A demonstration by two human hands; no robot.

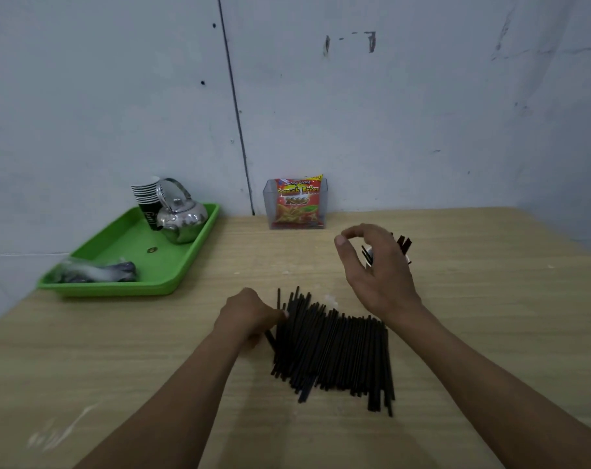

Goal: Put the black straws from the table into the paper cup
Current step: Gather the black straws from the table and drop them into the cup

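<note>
Your left hand (250, 314) grips some black straws (334, 350) mid-desk (490, 299). Your right hand (375, 265), fingers (361, 228) relaxed and empty, hovers at the paper cup (368, 262) and could tip it.

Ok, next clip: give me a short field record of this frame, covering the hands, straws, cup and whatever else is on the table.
black straws: most in a pile on the table; a few stand in the paper cup
left grip: curled on black straws at the pile's left edge
right grip: open, holding nothing, over the paper cup
green tray: stacked cups, metal kettle, plastic bag
clear box: snack packet, by the wall
progress: most straws not yet in the cup
</note>
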